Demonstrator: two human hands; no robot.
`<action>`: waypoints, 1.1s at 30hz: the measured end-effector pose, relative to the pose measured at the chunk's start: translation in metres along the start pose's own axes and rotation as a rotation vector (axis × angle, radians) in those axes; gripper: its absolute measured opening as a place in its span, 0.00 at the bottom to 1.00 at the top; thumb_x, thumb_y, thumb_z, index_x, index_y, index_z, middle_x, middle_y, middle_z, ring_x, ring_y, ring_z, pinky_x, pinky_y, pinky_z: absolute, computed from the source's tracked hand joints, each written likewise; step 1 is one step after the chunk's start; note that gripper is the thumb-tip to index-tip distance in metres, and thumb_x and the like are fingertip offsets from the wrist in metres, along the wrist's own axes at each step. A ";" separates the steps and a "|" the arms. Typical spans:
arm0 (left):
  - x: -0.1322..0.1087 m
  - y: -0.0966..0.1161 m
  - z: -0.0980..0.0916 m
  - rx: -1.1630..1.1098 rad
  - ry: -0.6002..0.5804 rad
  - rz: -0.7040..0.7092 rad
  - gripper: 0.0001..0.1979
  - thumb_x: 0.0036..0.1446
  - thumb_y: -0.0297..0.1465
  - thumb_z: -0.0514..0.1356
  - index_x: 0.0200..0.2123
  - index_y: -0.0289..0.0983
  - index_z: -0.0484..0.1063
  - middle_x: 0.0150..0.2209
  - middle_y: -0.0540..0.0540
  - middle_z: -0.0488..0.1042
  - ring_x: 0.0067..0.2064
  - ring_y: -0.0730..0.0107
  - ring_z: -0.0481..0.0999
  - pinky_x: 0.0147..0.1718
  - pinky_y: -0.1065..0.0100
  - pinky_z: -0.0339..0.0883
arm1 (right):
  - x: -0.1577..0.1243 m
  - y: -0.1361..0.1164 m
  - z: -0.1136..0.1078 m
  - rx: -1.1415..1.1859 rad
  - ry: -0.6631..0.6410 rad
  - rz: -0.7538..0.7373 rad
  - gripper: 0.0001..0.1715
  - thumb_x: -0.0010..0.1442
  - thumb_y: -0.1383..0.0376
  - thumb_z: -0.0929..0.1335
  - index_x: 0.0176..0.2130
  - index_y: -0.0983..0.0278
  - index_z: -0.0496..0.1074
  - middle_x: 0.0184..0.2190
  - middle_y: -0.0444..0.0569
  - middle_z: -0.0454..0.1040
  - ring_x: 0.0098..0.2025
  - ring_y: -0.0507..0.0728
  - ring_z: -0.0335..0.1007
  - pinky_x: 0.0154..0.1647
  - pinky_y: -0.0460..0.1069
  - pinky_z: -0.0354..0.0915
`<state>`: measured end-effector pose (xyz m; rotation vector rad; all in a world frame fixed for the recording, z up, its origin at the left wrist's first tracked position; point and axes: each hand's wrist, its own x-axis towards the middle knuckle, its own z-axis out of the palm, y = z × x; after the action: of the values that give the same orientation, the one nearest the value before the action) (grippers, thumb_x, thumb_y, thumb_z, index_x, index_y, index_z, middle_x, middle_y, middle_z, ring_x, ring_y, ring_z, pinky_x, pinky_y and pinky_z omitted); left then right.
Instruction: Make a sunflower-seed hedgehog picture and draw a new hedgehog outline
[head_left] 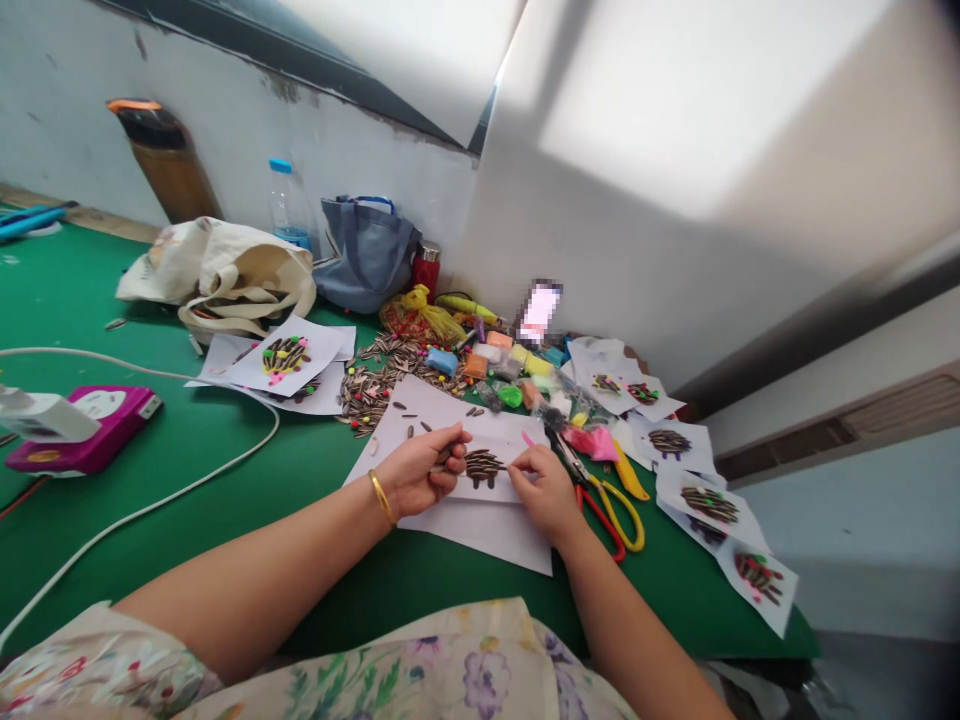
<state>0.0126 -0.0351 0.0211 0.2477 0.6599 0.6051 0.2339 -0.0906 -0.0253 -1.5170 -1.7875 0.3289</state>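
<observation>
A hedgehog-like figure made of striped sunflower seeds (484, 465), with short dark legs, lies on a white paper sheet (480, 515) in front of me. At the figure's left, my left hand (433, 465) is closed with its fingers curled; what they hold is mostly hidden. My right hand (546, 492) pinches at the figure's right end, where a thin dark seed tip shows at the fingertips. Several loose seeds (410, 432) lie on the sheet's left part. A pink piece (528, 438) shows just above my right hand.
Red- and yellow-handled scissors or pliers (616, 515) lie right of my right hand. Behind are a seed pile (375, 385), colored clay packs (499, 368) and a propped phone (540, 310). Finished seed pictures (712, 505) line the right edge. A white cable (150, 508) crosses the left.
</observation>
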 end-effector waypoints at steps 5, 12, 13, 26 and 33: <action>0.000 0.000 -0.001 -0.014 -0.004 0.004 0.07 0.61 0.31 0.59 0.34 0.32 0.67 0.25 0.53 0.61 0.19 0.84 0.63 0.10 0.84 0.48 | 0.002 0.001 0.004 -0.026 -0.018 -0.010 0.07 0.57 0.67 0.67 0.26 0.62 0.70 0.27 0.45 0.69 0.34 0.55 0.66 0.39 0.51 0.61; -0.001 0.000 0.001 -0.017 -0.005 0.007 0.07 0.61 0.31 0.59 0.34 0.32 0.67 0.24 0.53 0.61 0.19 0.84 0.62 0.10 0.84 0.48 | 0.003 0.000 0.006 -0.058 -0.035 -0.013 0.08 0.58 0.67 0.67 0.27 0.62 0.70 0.28 0.45 0.70 0.35 0.55 0.66 0.40 0.50 0.61; -0.001 0.000 0.001 -0.015 -0.002 0.007 0.07 0.61 0.31 0.59 0.34 0.32 0.67 0.24 0.53 0.61 0.19 0.84 0.62 0.10 0.84 0.48 | 0.003 -0.001 0.006 -0.076 -0.041 -0.017 0.07 0.58 0.67 0.67 0.27 0.62 0.70 0.29 0.45 0.70 0.35 0.55 0.66 0.40 0.51 0.61; -0.002 0.000 0.002 -0.016 0.006 0.012 0.07 0.61 0.31 0.58 0.34 0.33 0.68 0.24 0.53 0.62 0.19 0.84 0.63 0.10 0.84 0.48 | 0.004 -0.008 0.005 -0.311 -0.064 -0.131 0.07 0.59 0.68 0.67 0.29 0.62 0.73 0.30 0.48 0.71 0.38 0.58 0.65 0.43 0.52 0.59; -0.001 0.000 0.001 -0.016 0.009 0.011 0.07 0.61 0.31 0.58 0.34 0.32 0.68 0.25 0.53 0.62 0.19 0.84 0.63 0.10 0.84 0.48 | 0.004 -0.011 0.005 -0.354 -0.082 -0.131 0.07 0.59 0.68 0.67 0.30 0.63 0.73 0.31 0.48 0.71 0.38 0.58 0.65 0.43 0.52 0.59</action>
<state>0.0127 -0.0359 0.0221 0.2339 0.6623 0.6227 0.2228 -0.0880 -0.0204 -1.6311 -2.0818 0.0077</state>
